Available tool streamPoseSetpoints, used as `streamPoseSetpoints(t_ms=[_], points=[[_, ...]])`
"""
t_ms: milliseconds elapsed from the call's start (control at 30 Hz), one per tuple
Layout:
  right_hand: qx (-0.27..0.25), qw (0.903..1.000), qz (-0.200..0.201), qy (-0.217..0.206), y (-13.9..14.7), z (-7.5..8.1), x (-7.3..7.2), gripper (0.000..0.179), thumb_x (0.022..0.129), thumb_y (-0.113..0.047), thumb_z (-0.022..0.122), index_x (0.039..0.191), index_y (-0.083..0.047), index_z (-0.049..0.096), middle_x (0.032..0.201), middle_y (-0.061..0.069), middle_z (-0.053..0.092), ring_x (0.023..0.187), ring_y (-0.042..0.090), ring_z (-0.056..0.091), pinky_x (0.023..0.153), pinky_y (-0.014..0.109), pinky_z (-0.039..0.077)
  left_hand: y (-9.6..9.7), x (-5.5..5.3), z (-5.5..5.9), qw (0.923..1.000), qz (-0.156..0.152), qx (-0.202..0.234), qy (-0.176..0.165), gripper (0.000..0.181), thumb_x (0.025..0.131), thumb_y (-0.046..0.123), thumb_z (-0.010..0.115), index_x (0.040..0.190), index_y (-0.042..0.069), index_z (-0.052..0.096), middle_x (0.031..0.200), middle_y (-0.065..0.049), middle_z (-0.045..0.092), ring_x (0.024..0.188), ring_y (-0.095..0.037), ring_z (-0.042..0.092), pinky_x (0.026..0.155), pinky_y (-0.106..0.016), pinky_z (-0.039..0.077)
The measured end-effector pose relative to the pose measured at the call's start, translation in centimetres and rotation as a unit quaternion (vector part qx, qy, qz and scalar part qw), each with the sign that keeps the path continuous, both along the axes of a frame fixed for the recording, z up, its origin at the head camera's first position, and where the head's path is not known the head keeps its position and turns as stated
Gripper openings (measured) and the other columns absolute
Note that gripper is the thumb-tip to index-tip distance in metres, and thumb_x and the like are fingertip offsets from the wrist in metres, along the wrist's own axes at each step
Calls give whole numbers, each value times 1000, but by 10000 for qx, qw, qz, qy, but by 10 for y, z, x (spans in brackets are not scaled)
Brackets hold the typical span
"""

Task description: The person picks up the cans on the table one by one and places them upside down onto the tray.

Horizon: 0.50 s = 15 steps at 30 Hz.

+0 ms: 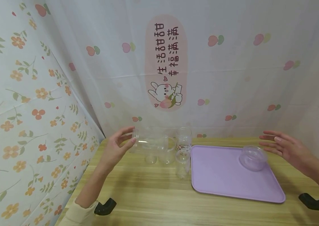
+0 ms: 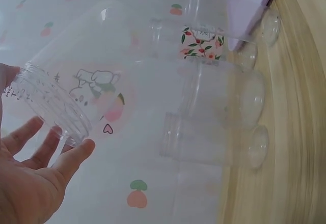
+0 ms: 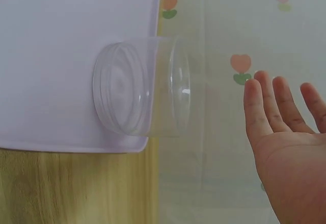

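A large clear jar (image 2: 53, 104) lies sideways in the air above the table, its threaded mouth held between the thumb and fingertips of my left hand (image 1: 117, 150). Its rounded base points right, toward the other jars. On the right, my right hand (image 1: 293, 150) hovers beside the purple tray (image 1: 221, 175), palm showing and fingers extended, touching nothing. Close to those fingers, a short, wide clear container (image 3: 142, 89) stands on the tray's far right part. In the right wrist view a gap separates it from the hand.
Left of the tray, several clear jars stand together: a tall one with a printed pattern (image 1: 183, 147), a small narrow one (image 1: 182, 168) in front, and a wider one (image 2: 226, 94) beside them. A patterned curtain (image 1: 233, 81) hangs behind the wooden table (image 1: 148, 194).
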State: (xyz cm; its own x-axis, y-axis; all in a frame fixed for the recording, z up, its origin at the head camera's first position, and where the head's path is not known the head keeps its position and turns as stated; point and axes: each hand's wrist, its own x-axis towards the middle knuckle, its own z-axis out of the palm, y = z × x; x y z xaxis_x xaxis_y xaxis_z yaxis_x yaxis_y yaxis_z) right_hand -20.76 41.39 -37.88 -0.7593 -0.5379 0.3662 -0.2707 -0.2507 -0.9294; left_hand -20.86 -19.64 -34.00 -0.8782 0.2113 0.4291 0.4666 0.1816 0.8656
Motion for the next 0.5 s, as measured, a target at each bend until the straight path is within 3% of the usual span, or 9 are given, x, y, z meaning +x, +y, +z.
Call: streamPoseSetpoints(t_ms=[333, 500], points=[[-156, 9997, 156, -115, -5, 2, -2, 53, 108, 8, 12, 152, -1, 40, 146, 10, 54, 130, 25, 54, 105, 32, 44, 7, -1, -3, 9994, -53, 298, -140, 48, 98, 9, 66, 143, -1, 52, 143, -14, 51, 128, -35, 52, 96, -31, 52], [-90, 9998, 129, -102, -7, 2, -1, 52, 108, 7, 12, 153, -1, 37, 146, 9, 53, 131, 25, 54, 105, 31, 44, 10, -3, -5, 9981, 17, 542, -280, 49, 99, 10, 65, 144, -2, 51, 142, -15, 51, 128, -36, 52, 96, -37, 52]])
